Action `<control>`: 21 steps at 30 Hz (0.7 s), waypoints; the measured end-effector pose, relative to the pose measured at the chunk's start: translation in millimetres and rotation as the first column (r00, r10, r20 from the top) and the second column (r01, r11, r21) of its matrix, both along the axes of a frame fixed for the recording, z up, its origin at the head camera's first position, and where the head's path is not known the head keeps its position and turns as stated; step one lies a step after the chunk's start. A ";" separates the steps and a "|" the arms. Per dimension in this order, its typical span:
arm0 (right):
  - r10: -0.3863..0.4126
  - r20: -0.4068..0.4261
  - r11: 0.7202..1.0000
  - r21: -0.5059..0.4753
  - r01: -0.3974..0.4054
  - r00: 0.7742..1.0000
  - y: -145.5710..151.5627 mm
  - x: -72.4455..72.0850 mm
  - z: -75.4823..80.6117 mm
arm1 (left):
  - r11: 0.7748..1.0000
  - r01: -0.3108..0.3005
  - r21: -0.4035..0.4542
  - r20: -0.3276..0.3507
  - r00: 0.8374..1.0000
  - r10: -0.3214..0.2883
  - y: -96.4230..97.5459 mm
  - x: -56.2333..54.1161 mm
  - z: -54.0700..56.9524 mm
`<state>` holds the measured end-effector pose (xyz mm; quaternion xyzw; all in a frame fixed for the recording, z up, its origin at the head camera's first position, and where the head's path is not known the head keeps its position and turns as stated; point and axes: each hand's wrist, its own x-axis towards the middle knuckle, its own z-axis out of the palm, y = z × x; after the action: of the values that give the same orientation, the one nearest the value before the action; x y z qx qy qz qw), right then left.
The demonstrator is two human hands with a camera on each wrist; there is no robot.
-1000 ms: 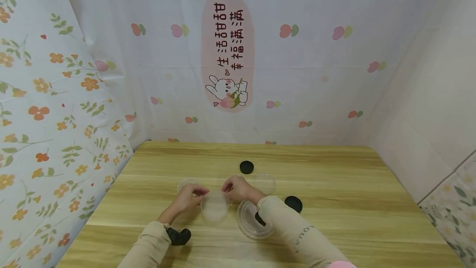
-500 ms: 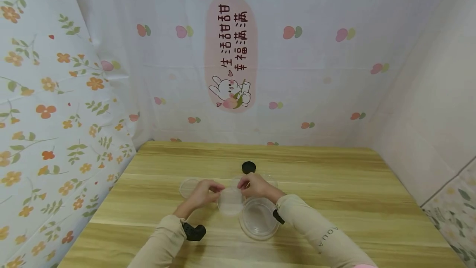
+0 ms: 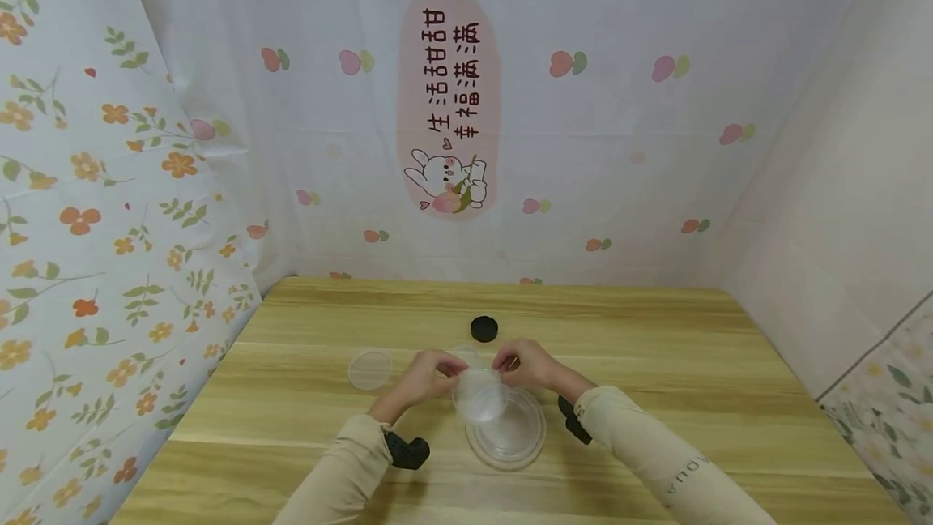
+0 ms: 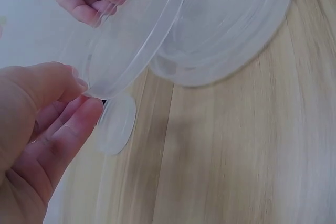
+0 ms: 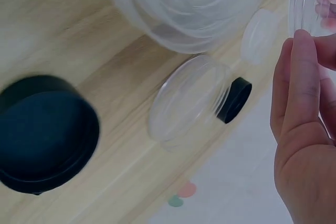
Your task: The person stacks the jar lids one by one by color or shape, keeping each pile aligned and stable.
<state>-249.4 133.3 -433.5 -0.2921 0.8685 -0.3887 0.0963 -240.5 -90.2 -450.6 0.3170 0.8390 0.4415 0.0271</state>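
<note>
Both hands hold a clear round plastic lid (image 3: pixel 480 397) by its edge, tilted, above the near middle of the table. At its left rim my left hand (image 3: pixel 426 381) pinches it between thumb and fingers, plain in the left wrist view. My right hand (image 3: pixel 532 364) pinches the opposite rim with fingertips, as the right wrist view shows. Just below and to the right lie wider clear round lids (image 3: pixel 508 440), seemingly stacked; the held lid overlaps them in view. How many are stacked I cannot tell.
A clear disc (image 3: pixel 370 369) lies to the left on the wooden table (image 3: pixel 656 363). A black round cap (image 3: pixel 484 329) sits at the back. In the right wrist view, another black cap (image 5: pixel 47 135) and a clear lid (image 5: pixel 186 100) lie nearby.
Both hands have moved right with the clear lid, from left of the wider lids to over their left edge. The right forearm now covers the black cap at the right in the head view.
</note>
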 end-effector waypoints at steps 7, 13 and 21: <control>-0.018 0.008 1.000 -0.014 0.018 1.000 12.8 7.0 -2.9 | 1.000 0.028 -0.002 -0.007 1.000 -0.028 13.3 -1.3 -3.3; -0.036 0.047 0.999 -0.009 0.036 0.998 20.6 11.3 -6.5 | 0.999 0.036 0.016 0.052 0.998 -0.037 20.7 1.7 -7.6; -0.038 0.058 0.999 -0.028 0.039 0.998 31.7 15.5 -12.6 | 0.999 0.048 0.010 0.063 0.997 -0.049 29.7 5.4 -12.8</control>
<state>-234.0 165.0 -446.1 -0.2654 0.8650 -0.4115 0.1095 -235.0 -60.6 -463.4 0.3233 0.8279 0.4540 0.0628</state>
